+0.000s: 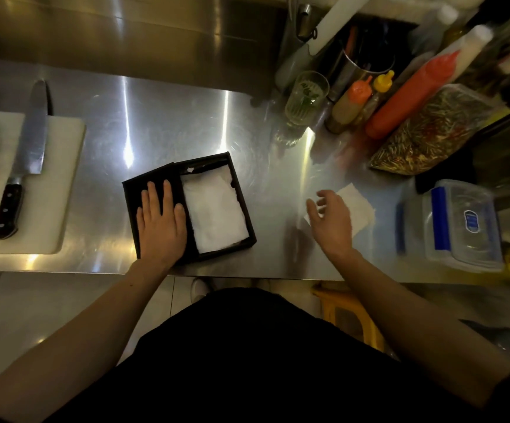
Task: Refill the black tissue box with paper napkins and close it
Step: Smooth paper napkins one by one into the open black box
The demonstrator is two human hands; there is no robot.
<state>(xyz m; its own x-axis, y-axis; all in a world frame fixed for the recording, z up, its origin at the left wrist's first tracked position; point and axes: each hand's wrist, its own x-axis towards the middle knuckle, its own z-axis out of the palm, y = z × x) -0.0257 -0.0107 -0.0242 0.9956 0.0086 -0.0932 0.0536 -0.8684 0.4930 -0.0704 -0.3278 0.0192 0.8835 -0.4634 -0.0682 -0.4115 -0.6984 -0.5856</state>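
The box (226, 251) sits open on the steel counter (156, 132), with white napkins (215, 215) lying inside it. The lid (133, 196) lies against the box's left side, and the left hand (162, 224) rests flat on it, fingers straight. Right of the box, the right hand (333, 221) hovers over a loose napkin (360, 209), fingers loosely curled, gripping nothing. Far left of the box a knife (25, 154) lies on a cutting board (55, 193); far right stands a clear tub (461, 224)

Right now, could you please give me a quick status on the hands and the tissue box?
Left hand flat on black lid. Right hand open over loose napkin. Tissue box open, napkins inside. Nothing blocks the box.
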